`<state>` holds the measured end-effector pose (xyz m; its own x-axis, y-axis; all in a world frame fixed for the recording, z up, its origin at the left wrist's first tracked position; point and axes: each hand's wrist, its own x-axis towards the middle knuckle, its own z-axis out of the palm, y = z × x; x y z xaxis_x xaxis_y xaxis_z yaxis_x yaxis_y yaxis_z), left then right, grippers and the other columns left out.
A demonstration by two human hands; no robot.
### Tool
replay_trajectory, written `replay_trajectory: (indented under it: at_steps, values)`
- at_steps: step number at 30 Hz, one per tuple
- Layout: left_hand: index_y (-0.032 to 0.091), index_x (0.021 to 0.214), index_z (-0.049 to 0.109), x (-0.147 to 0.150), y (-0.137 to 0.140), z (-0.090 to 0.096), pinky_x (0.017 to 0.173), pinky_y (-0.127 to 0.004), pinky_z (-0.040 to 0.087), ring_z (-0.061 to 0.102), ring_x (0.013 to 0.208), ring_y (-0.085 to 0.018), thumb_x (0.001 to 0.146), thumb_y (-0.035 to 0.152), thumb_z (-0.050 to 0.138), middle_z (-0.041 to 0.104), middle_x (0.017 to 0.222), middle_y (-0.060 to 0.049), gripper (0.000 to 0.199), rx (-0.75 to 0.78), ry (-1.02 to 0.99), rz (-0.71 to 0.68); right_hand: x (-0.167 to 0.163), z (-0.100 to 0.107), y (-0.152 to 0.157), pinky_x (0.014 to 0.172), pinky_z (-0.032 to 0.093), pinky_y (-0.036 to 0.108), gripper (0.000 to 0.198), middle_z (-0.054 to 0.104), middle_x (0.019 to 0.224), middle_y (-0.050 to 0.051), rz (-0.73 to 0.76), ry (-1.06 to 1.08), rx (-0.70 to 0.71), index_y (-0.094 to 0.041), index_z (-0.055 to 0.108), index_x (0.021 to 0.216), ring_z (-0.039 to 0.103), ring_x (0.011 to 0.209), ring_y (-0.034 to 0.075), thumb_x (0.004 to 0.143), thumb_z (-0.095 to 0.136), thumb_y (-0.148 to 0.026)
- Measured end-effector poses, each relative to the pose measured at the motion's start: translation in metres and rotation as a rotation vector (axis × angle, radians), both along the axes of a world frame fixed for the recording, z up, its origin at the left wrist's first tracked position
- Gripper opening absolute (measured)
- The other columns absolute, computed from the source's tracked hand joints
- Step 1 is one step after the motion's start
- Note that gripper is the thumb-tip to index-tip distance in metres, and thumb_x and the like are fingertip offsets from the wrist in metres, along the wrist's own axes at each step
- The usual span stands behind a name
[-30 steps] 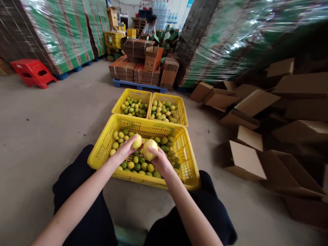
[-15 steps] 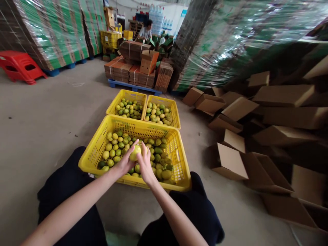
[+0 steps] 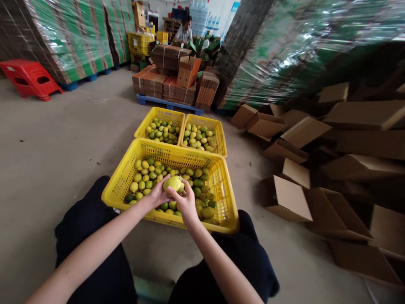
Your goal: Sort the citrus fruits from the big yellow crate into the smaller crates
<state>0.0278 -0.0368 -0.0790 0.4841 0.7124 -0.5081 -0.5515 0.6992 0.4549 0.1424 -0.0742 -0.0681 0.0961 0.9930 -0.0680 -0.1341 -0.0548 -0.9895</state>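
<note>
The fingers (image 3: 163,180) of the left hand (image 3: 157,195) are curved around the left side of a large yellow-green fruit (image 3: 173,184), which looks like a lemon, and they seem to support it also from below, although this part is hidden. The fruit is held above the middle of the front yellow crate (image 3: 122,182). I judge that it is rather light for two hands, and firm, with a thick skin which gives only a little under pressure. The skin looks smooth, so it may slip or turn if the fingers touch only its narrow end. A hard pinch or a drop could mark it; therefore the best place to take hold is probably the wide belly, with soft, spread fingers. From the right side, the right hand (image 3: 187,206) grasps the same fruit, its thumb lying on the near face and its other fingers at the right end; whether a second fruit is hidden behind, I cannot tell. Farther to the right, inside the crate, there lie loose fruits (image 3: 208,212), touching each other, and beyond the crate the open cardboard boxes (image 3: 292,198) lie on the floor (image 3: 248,181) in a disordered heap
</note>
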Motion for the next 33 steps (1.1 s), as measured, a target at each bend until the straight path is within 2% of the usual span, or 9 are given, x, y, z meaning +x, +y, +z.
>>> replay_trajectory:
  at_steps: [3,8,10,13,19,23,29,31,33]
  values:
    - [0.017,0.125,0.057,-0.001,0.003,-0.008,0.082,-0.036,0.054,0.068,0.096,-0.024,0.094,0.037,0.054,0.072,0.102,-0.009,0.037,-0.020,0.067,0.030,0.006,0.008,0.004,0.070,0.054,0.031,0.044,0.070,0.095,0.001,0.018,0.244,-0.156,-0.025,0.062,0.096,0.065,0.086,0.021,0.062,0.085,-0.039]
    - [0.015,0.119,0.059,-0.002,0.010,-0.005,0.077,-0.033,0.054,0.069,0.084,-0.021,0.085,0.024,0.066,0.072,0.097,-0.009,0.035,0.053,-0.041,0.130,0.030,0.019,0.023,0.072,0.056,0.036,0.045,0.072,0.090,-0.002,0.047,0.533,-0.305,-0.026,0.056,0.087,0.068,0.081,0.020,0.056,0.088,-0.037]
    - [0.013,0.120,0.059,-0.005,0.010,0.006,0.084,-0.035,0.054,0.069,0.088,-0.023,0.083,0.023,0.069,0.072,0.097,-0.010,0.040,0.101,-0.124,0.197,0.037,0.023,0.028,0.077,0.057,0.037,0.050,0.073,0.088,-0.002,0.008,0.474,-0.245,-0.026,0.055,0.088,0.069,0.081,0.020,0.053,0.090,-0.034]
    - [0.016,0.126,0.058,-0.012,0.007,0.025,0.095,-0.040,0.051,0.067,0.100,-0.026,0.079,0.022,0.072,0.071,0.104,-0.010,0.049,0.243,-0.133,0.266,0.041,0.030,0.029,0.082,0.057,0.038,0.054,0.073,0.089,-0.002,-0.025,0.245,-0.038,-0.026,0.054,0.094,0.070,0.083,0.020,0.054,0.090,-0.028]
    - [0.023,0.116,0.064,-0.021,-0.007,0.042,0.108,-0.034,0.040,0.055,0.121,-0.026,0.052,-0.005,0.081,0.062,0.124,-0.005,0.072,0.594,0.189,0.372,0.036,0.033,0.019,0.096,0.053,0.044,0.050,0.071,0.110,0.004,-0.018,-0.101,0.236,-0.026,0.055,0.101,0.067,0.105,0.025,0.062,0.086,-0.028]
    - [0.022,0.109,0.067,-0.018,-0.011,0.045,0.110,-0.037,0.038,0.050,0.126,-0.030,0.045,-0.007,0.081,0.060,0.125,-0.007,0.071,0.682,0.278,0.338,0.034,0.031,0.018,0.095,0.053,0.044,0.049,0.065,0.120,0.007,-0.061,-0.169,0.271,-0.026,0.057,0.107,0.065,0.108,0.026,0.066,0.083,-0.029]
    - [0.023,0.111,0.065,-0.019,-0.013,0.050,0.100,-0.031,0.046,0.058,0.116,-0.026,0.046,-0.002,0.084,0.063,0.117,-0.004,0.072,0.626,0.304,0.315,0.038,0.041,0.017,0.077,0.056,0.035,0.052,0.067,0.096,0.000,-0.046,-0.154,0.202,-0.026,0.058,0.104,0.068,0.087,0.021,0.061,0.086,-0.030]
    - [0.023,0.112,0.064,-0.021,-0.012,0.049,0.092,-0.030,0.051,0.064,0.104,-0.023,0.053,0.006,0.083,0.066,0.111,-0.003,0.064,0.530,0.287,0.344,0.039,0.044,0.016,0.062,0.055,0.030,0.053,0.067,0.084,-0.003,0.018,-0.042,0.096,-0.027,0.055,0.108,0.065,0.071,0.018,0.064,0.083,-0.033]
    - [0.020,0.111,0.063,-0.023,-0.010,0.047,0.083,-0.032,0.056,0.068,0.091,-0.022,0.065,0.017,0.077,0.069,0.102,-0.005,0.048,0.365,0.199,0.339,0.039,0.046,0.017,0.050,0.049,0.027,0.044,0.065,0.075,-0.004,0.102,0.133,-0.022,-0.027,0.053,0.104,0.060,0.059,0.016,0.069,0.076,-0.038]
